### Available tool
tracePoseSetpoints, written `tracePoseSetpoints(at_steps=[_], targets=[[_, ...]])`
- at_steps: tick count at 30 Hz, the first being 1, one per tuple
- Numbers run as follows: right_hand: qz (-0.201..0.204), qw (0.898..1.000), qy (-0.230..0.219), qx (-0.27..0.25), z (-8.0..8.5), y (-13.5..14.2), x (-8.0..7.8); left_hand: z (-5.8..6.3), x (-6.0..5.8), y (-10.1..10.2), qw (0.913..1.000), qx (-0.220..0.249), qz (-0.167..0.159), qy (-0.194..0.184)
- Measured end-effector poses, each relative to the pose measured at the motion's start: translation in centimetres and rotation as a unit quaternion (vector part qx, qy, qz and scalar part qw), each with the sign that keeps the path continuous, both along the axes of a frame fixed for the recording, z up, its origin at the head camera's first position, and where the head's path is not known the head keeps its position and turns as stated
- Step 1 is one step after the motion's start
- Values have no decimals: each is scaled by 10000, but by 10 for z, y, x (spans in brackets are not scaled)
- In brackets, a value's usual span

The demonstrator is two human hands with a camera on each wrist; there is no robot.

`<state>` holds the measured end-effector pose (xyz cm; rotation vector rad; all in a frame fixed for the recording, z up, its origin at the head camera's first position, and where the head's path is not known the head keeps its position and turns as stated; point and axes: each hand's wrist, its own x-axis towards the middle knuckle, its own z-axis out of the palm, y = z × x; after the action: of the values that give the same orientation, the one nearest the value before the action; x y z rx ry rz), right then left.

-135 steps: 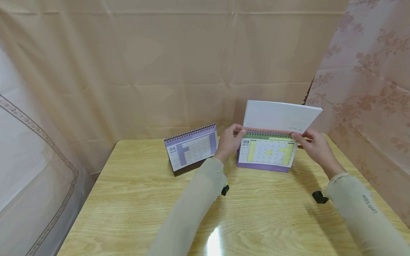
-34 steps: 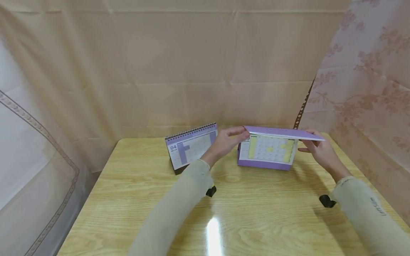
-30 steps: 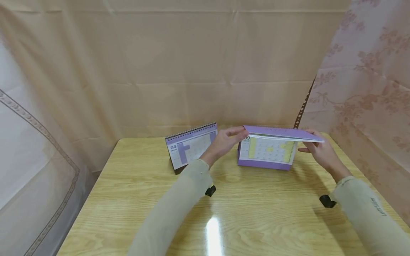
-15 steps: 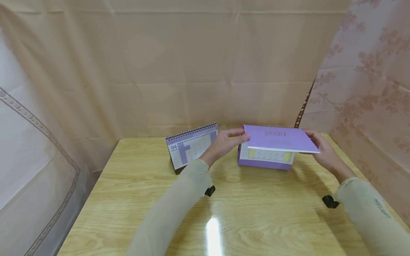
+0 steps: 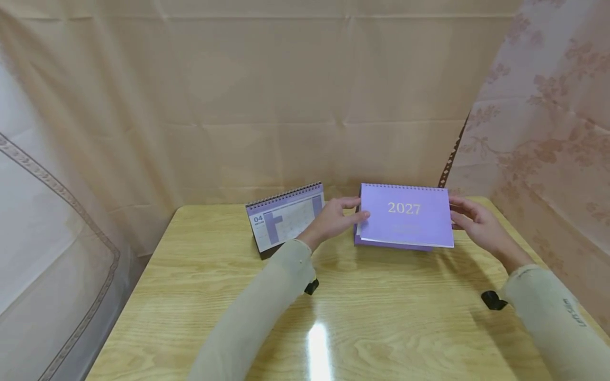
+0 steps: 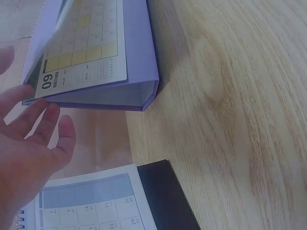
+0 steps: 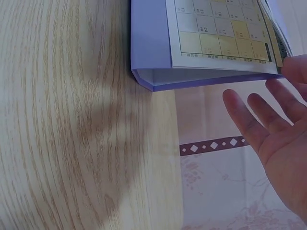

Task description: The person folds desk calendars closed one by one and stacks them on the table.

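Purple calendar (image 5: 405, 217): stands at the desk's (image 5: 381, 317) one o'clock, with a second calendar (image 5: 288, 222) at its nine. Now shows the 2027 cover (image 5: 406, 226) swung down from near level, apart from the 09 page (image 6: 86, 52); seems almost turned back to front. Has left hand (image 5: 334, 219) at nine, right hand (image 5: 481, 225) at three, each grip loosely spread, nothing clearly pinched.
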<state>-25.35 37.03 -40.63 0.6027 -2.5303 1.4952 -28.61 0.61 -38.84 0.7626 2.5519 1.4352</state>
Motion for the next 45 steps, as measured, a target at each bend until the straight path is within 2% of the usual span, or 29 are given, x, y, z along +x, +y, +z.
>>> tracePoseSetpoints(at_steps=[4,8,13,19,29,33,40,45], targets=[[42,10000,9,47,1,-1,0,0,1,0,10000,-58,13,-50],[61,9999,24,115,1,0,-1,-4,3,0,9998,-72,-197,-34],[-37,9989,-40,475,0,-2,3,-6,8,0,9990,-196,-409,40],[-110,9963,-296,796,-1,-4,9,-6,11,1,9988,-341,-319,-174],[62,9961,-427,768,-7,-2,6,-11,11,6,9975,-632,-306,-94],[86,9956,-523,775,-10,-1,6,-11,11,6,9975,-614,-279,-209],[-279,9939,-618,871,-17,-5,5,-16,11,8,9979,-508,-255,-307],[-554,9892,-791,1102,-19,-11,3,-18,12,11,9969,-714,-199,-272]])
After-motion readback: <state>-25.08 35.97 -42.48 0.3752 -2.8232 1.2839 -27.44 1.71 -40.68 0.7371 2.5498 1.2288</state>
